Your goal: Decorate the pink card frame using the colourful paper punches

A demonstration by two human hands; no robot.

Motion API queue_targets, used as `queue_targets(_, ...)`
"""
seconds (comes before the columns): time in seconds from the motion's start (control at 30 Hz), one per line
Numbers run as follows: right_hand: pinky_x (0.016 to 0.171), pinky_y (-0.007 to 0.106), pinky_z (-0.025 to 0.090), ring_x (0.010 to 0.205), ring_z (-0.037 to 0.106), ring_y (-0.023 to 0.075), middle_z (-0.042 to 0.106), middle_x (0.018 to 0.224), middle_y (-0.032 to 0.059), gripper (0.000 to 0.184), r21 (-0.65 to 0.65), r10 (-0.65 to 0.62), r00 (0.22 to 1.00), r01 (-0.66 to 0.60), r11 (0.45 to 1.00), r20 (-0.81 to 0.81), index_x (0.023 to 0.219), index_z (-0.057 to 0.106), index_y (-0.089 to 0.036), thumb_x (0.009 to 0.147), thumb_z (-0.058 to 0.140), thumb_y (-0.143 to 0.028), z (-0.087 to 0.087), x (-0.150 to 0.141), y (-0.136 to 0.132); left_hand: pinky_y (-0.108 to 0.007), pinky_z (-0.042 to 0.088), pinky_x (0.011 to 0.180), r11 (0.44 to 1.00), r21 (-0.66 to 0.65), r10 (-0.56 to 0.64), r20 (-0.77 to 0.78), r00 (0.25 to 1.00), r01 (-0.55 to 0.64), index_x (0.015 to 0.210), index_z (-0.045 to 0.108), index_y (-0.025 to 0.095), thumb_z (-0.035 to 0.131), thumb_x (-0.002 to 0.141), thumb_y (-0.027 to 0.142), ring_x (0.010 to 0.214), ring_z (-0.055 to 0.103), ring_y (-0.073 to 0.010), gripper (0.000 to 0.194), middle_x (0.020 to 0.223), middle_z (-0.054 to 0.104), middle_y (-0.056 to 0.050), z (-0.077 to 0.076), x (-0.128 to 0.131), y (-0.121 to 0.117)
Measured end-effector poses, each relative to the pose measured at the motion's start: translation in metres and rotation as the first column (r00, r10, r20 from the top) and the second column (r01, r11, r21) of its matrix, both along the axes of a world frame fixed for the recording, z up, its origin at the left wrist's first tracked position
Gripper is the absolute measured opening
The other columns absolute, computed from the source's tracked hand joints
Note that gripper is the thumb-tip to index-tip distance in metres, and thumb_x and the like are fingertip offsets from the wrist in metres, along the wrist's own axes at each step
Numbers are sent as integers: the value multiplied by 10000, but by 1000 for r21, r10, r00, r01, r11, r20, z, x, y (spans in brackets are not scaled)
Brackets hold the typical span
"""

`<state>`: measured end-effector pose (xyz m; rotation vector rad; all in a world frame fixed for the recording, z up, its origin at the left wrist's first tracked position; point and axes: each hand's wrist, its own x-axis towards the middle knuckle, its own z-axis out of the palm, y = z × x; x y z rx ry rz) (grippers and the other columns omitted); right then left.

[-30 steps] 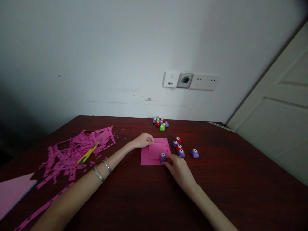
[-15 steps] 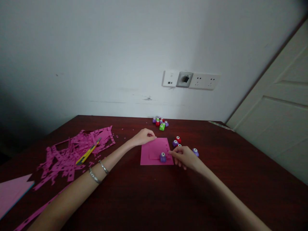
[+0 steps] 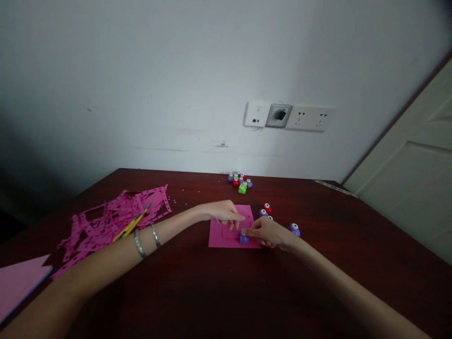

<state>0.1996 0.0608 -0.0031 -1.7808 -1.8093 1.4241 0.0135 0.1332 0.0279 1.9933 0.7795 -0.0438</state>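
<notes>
A pink paper sheet [image 3: 216, 239] lies on the dark table, with a smaller pink sheet on top of it. Over the sheets is my left hand [image 3: 226, 212], its index finger stretched toward the right side of the paper and the other fingers loosely bent. It appears to hold nothing. My right hand [image 3: 268, 232] comes in from the right, closed, its fingertips on the top of a small purple paper punch [image 3: 243, 239] standing on the paper's lower right. The underside of the punch is hidden. Small marks show along the paper's right side.
Beyond my right hand stand a red punch [image 3: 267, 208] and purple punches [image 3: 294, 230]. A cluster of coloured punches [image 3: 242, 189] sits near the wall. Pink strips [image 3: 102, 223] and a yellow utility knife [image 3: 132, 223] lie left, beside pink sheets [image 3: 21, 282].
My left hand has left the paper's top edge and come forward over the sheet, index finger extended. My right hand has moved left from the paper's right edge onto the purple punch.
</notes>
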Motion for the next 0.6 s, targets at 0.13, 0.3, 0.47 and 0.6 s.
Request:
queue_targets(0.13, 285, 163, 181, 287, 288, 26, 388, 357, -63, 437, -14, 13, 1000, -13, 1000, 2, 503, 462, -161, 740, 572, -511, 0, -1, 2, -208, 252, 434, 996, -77, -51, -59, 997, 46, 672, 680, 158, 548, 717, 561, 436, 381, -55, 427, 566, 599, -11, 0, 6, -5)
queue_targets(0.3, 281, 148, 147, 275, 246, 17, 383, 361, -77, 315, -162, -36, 999, 29, 986, -37, 555, 474, -160, 774, 558, -371, 1, -3, 5, -208, 237, 421, 989, -135, -72, -126, 989, 54, 629, 679, 166, 575, 685, 585, 446, 397, -64, 435, 542, 585, -16, -10, 13, -3)
queue_targets(0.47, 276, 138, 132, 265, 232, 10, 374, 345, -66, 371, -311, -18, 999, 4, 951, -42, 484, 415, -161, 813, 500, -309, 11, -6, 9, -199, 203, 375, 968, -248, -92, -210, 973, 38, 589, 676, 171, 613, 617, 632, 399, 358, -57, 466, 517, 561, -25, -19, 18, 8)
queue_targets(0.6, 281, 118, 127, 266, 209, 4, 367, 344, -68, 330, -457, 1, 996, -43, 888, -93, 524, 439, -160, 831, 468, -277, 20, -8, 14, -189, 165, 344, 933, -360, -124, -288, 950, 13, 526, 646, 160, 641, 576, 637, 368, 308, -45, 480, 519, 545, -31, -19, 22, 14)
